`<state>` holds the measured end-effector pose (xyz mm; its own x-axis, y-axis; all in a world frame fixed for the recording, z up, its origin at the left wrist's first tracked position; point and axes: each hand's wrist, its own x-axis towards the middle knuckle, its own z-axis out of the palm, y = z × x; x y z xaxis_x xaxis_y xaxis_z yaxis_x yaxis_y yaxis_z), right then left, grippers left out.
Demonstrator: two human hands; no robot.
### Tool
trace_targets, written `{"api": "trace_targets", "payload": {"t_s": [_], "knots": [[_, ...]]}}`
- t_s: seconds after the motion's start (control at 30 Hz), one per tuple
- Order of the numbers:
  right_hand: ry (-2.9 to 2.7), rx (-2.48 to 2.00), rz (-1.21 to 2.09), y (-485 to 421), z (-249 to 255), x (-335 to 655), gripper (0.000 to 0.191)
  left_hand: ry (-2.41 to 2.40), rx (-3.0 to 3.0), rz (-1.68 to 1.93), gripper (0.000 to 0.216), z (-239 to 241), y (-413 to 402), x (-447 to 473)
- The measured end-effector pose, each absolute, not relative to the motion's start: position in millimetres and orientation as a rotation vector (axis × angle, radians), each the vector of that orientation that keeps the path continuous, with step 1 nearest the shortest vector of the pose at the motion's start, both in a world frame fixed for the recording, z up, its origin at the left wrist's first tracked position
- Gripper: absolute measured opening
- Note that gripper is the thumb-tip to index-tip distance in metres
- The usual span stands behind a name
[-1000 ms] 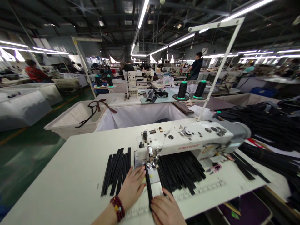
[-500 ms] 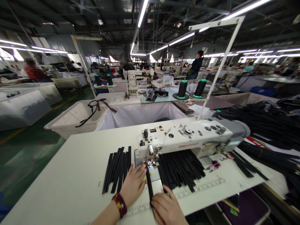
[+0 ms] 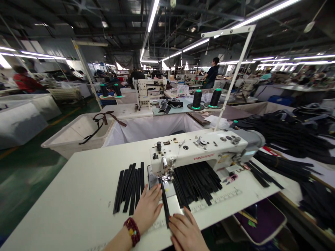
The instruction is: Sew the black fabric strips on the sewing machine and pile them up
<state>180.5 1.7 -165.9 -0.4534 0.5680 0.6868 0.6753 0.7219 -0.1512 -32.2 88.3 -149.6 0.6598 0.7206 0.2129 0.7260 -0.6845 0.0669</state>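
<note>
A narrow black strip runs from under the presser foot of a white sewing machine toward me. My left hand, a dark red beaded bracelet at its wrist, lies flat left of the strip with fingers stretched toward the needle area. At the strip's near end, my right hand has its fingers bent around the edge; the thumb is partly hidden. Several black strips lie left of the machine. A thicker pile of black strips sits beneath the machine arm.
Pink-handled snips lie right of the pile, near more strips. A white-lined bin stands behind the table. Black thread cones stand beyond it. Dark material is heaped at right. Other people are in the background.
The view has shifted slightly, moving the scene left. The black strip's near end now sits at the tips of my right fingers. My left hand stays beside the strip.
</note>
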Motion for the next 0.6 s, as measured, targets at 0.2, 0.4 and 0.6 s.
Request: {"api": "trace_targets", "payload": {"t_s": [0.2,0.4,0.6], "knots": [[-2.104,-0.973,-0.091,10,-172,174,0.016,-1.245,-2.821,-0.395,0.040,-155,96,-33],[-2.127,-1.036,-0.052,25,-165,171,0.016,-1.306,-2.804,-0.383,0.041,-159,112,-33],[-2.167,-1.093,-0.004,43,-167,168,0.020,-1.357,-2.795,-0.320,0.040,-149,122,-29]]}}
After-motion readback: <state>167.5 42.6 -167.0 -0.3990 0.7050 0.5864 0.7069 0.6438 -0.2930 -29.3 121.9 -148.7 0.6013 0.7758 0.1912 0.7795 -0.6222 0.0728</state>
